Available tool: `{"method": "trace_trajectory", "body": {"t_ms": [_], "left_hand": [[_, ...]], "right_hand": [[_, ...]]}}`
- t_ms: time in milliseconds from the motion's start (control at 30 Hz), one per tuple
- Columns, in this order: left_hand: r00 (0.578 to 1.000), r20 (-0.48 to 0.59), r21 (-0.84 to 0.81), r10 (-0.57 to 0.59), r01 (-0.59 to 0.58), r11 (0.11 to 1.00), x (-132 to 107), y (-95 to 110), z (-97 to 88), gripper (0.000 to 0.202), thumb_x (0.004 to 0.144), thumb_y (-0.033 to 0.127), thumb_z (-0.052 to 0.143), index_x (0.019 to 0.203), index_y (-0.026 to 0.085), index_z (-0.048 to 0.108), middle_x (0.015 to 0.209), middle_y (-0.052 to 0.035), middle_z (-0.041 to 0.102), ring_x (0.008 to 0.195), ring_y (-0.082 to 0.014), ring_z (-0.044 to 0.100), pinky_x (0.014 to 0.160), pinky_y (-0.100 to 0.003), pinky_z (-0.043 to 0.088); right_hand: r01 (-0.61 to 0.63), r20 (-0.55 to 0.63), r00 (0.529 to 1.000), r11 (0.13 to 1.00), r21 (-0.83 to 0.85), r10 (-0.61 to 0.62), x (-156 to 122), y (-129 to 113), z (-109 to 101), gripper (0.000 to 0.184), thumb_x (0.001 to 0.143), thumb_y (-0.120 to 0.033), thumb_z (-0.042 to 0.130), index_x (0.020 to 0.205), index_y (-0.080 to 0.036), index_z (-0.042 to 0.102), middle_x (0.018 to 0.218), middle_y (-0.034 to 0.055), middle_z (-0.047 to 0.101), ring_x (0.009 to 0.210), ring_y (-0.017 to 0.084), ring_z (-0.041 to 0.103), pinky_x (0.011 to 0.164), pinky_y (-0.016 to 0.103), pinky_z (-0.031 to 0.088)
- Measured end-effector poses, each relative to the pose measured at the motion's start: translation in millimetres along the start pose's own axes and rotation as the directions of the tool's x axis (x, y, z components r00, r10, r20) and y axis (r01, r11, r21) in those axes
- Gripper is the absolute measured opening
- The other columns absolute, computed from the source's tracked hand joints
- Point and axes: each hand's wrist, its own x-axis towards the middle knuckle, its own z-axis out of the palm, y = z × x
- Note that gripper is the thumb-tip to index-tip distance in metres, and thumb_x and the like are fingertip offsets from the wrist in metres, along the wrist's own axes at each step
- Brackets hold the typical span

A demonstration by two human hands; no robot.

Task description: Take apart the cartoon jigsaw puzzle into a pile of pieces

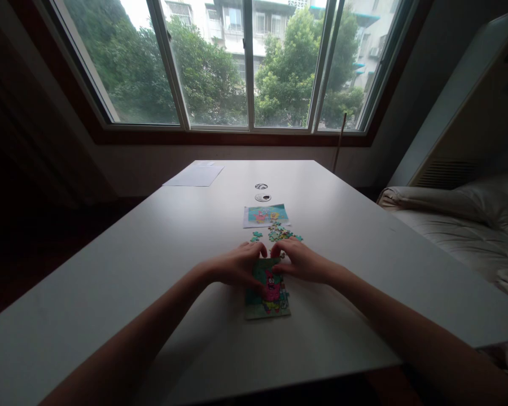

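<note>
A small jigsaw puzzle board (pixel 267 297) with a pink cartoon figure lies on the white table (pixel 152 270) in front of me. My left hand (pixel 237 264) rests on its upper left part, fingers curled down against it. My right hand (pixel 301 260) presses on the upper right edge, fingers bent and close together. Just beyond my fingers lie several loose teal puzzle pieces (pixel 279 232). Whether a piece sits under either hand is hidden.
A printed reference picture (pixel 266 215) lies past the loose pieces. Two small round objects (pixel 262 197) sit farther back, and a grey sheet (pixel 195 175) lies at the far left. A bed with pale bedding (pixel 461 225) stands to the right; windows are ahead.
</note>
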Motion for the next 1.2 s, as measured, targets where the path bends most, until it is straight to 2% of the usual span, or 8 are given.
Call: {"method": "trace_trajectory", "body": {"t_ms": [267, 433, 633, 833, 900, 967, 1033, 1200], "left_hand": [[0.993, -0.092, -0.296, 0.073, -0.098, 0.950, 6, -15, 3.5, 0.027, 0.074, 0.037, 0.057, 0.089, 0.015, 0.052, 0.087, -0.0027, 0.055, 0.079, -0.0177, 0.050, 0.064, -0.026, 0.041], [0.985, -0.170, -0.658, -0.019, -0.099, 0.746, 13, -20, 10.1, 0.028, 0.071, 0.034, 0.062, 0.083, 0.012, 0.052, 0.076, -0.0019, 0.056, 0.069, -0.0138, 0.052, 0.057, -0.024, 0.041], [0.982, -0.175, -0.849, -0.075, -0.112, 0.516, 12, -13, 10.9, 0.029, 0.066, 0.029, 0.069, 0.081, 0.010, 0.053, 0.073, -0.0022, 0.058, 0.066, -0.0123, 0.054, 0.059, -0.024, 0.042], [0.970, -0.228, -0.864, -0.078, -0.165, 0.476, 13, -10, 9.5, 0.030, 0.064, 0.025, 0.072, 0.083, 0.010, 0.055, 0.073, -0.0023, 0.060, 0.068, -0.0133, 0.056, 0.063, -0.025, 0.043], [0.966, -0.246, -0.860, -0.084, -0.178, 0.477, 14, -11, 9.9, 0.029, 0.063, 0.025, 0.072, 0.082, 0.010, 0.055, 0.073, -0.0020, 0.060, 0.068, -0.0132, 0.056, 0.063, -0.025, 0.043], [0.965, -0.247, -0.858, -0.091, -0.175, 0.482, 14, -11, 10.4, 0.029, 0.063, 0.024, 0.073, 0.082, 0.010, 0.056, 0.073, -0.0024, 0.060, 0.069, -0.0135, 0.056, 0.064, -0.026, 0.043], [0.966, -0.240, -0.862, -0.098, -0.165, 0.480, 14, -11, 11.0, 0.029, 0.063, 0.024, 0.073, 0.082, 0.010, 0.056, 0.074, -0.0032, 0.061, 0.069, -0.0140, 0.056, 0.064, -0.026, 0.043], [0.967, -0.223, -0.884, -0.123, -0.147, 0.443, 16, -10, 11.9, 0.028, 0.063, 0.026, 0.072, 0.081, 0.010, 0.057, 0.074, -0.0035, 0.062, 0.069, -0.0139, 0.057, 0.064, -0.025, 0.042]], "right_hand": [[-0.109, -0.064, 0.991, 0.981, 0.159, 0.121, 1, -1, -3, 0.013, 0.069, -0.020, 0.061, 0.079, -0.015, 0.053, 0.074, 0.0002, 0.056, 0.064, 0.010, 0.047, 0.058, 0.021, 0.035], [-0.155, -0.054, 0.981, 0.911, 0.382, 0.189, 3, 5, -6, 0.014, 0.071, -0.026, 0.060, 0.075, -0.014, 0.055, 0.066, -0.0014, 0.052, 0.058, 0.008, 0.042, 0.055, 0.022, 0.033], [-0.242, 0.106, 0.956, 0.538, 0.807, 0.272, 8, 9, -5, 0.027, 0.068, -0.034, 0.065, 0.076, -0.012, 0.053, 0.061, -0.0033, 0.048, 0.052, 0.005, 0.039, 0.048, 0.018, 0.029], [-0.379, 0.298, 0.884, 0.180, 0.908, 0.359, 8, 4, -7, 0.025, 0.062, -0.029, 0.070, 0.071, -0.011, 0.055, 0.058, -0.0046, 0.044, 0.045, 0.001, 0.033, 0.040, 0.015, 0.022], [-0.400, 0.329, 0.868, 0.131, 0.907, 0.370, 8, 4, -8, 0.025, 0.061, -0.028, 0.071, 0.071, -0.011, 0.055, 0.058, -0.0045, 0.043, 0.046, 0.001, 0.034, 0.041, 0.014, 0.024], [-0.401, 0.315, 0.875, 0.185, 0.897, 0.368, 8, 5, -7, 0.024, 0.062, -0.028, 0.070, 0.071, -0.011, 0.055, 0.059, -0.0042, 0.044, 0.046, 0.001, 0.034, 0.041, 0.014, 0.024], [-0.371, 0.248, 0.899, 0.327, 0.869, 0.360, 8, 6, -7, 0.023, 0.065, -0.030, 0.067, 0.073, -0.012, 0.055, 0.060, -0.0036, 0.045, 0.046, 0.002, 0.035, 0.041, 0.015, 0.025], [-0.084, -0.184, 0.964, 0.879, 0.470, 0.191, 5, 6, -5, 0.011, 0.073, -0.025, 0.059, 0.076, -0.015, 0.055, 0.068, -0.0009, 0.054, 0.056, 0.007, 0.043, 0.053, 0.020, 0.035]]}}
